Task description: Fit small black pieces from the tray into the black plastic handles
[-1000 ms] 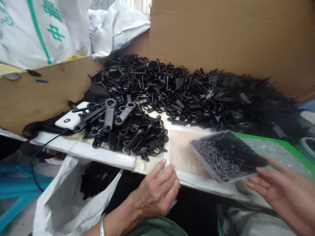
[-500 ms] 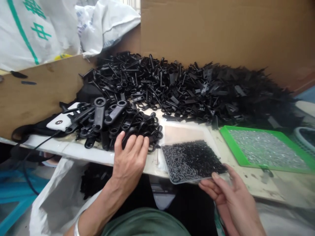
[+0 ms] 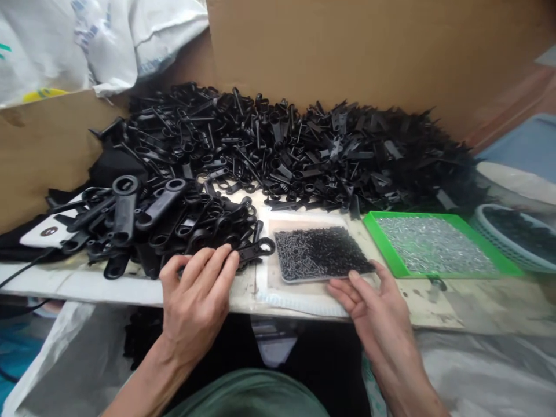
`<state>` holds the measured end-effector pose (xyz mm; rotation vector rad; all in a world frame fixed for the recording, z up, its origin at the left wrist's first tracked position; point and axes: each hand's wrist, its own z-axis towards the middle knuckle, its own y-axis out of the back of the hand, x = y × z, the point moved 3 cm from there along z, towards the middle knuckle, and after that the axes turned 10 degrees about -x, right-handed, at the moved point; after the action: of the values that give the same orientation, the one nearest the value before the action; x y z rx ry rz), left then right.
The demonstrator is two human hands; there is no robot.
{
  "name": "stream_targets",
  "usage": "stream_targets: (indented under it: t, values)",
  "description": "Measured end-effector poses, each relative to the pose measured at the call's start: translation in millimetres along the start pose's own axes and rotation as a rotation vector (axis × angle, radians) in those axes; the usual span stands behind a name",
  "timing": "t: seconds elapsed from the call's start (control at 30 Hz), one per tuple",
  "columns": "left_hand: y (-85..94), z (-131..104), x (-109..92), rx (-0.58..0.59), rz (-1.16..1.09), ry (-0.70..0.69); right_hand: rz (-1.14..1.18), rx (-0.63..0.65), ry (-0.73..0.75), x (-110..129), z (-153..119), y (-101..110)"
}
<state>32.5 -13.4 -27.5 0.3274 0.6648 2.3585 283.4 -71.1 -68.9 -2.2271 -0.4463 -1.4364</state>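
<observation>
My left hand point(image 3: 197, 289) is at the front of a heap of black plastic arms with ringed ends point(image 3: 163, 205). Its fingers curl over the heap's near edge, and one black plastic arm point(image 3: 259, 248) sticks out to the right from beneath the fingertips. The thumb is hidden. My right hand point(image 3: 376, 307) grips the front right corner of a shallow clear tray point(image 3: 304, 280), thumb above and fingers below. Small black pin-like pieces point(image 3: 321, 249) fill this tray, which rests on a pale sheet on the table.
A larger pile of black plastic parts point(image 3: 278, 145) lies along the cardboard wall point(image 3: 347, 52). To the right are a green tray point(image 3: 373, 231) of small shiny metal pieces and a pale basket point(image 3: 490, 231). A white device point(image 3: 52, 229) with a cable sits left.
The clear tray has moved back from the table edge and now lies flatter. My left hand has shifted, and a plastic arm now protrudes at its fingertips. The whole view has turned right.
</observation>
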Motion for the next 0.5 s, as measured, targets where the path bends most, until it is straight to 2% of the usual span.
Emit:
stream_targets:
  t: [0.13,0.27,0.4,0.5]
  values:
    - [6.9,-14.0,-17.5,0.016,-0.222,-0.109,0.025,0.012,-0.002,-0.8,0.4,-6.2]
    - [-2.2,-33.9,-36.6,0.126,-0.409,-0.223,0.02,0.059,-0.023,-3.0,-6.0,-11.5]
    - [-19.6,-39.4,-43.3,0.138,-0.446,-0.179,-0.063,0.086,-0.104,-1.4,-11.3,-8.1]
    - [-29.3,-35.7,-44.8,0.141,-0.464,-0.122,-0.164,0.108,-0.115,2.7,-8.4,3.4]
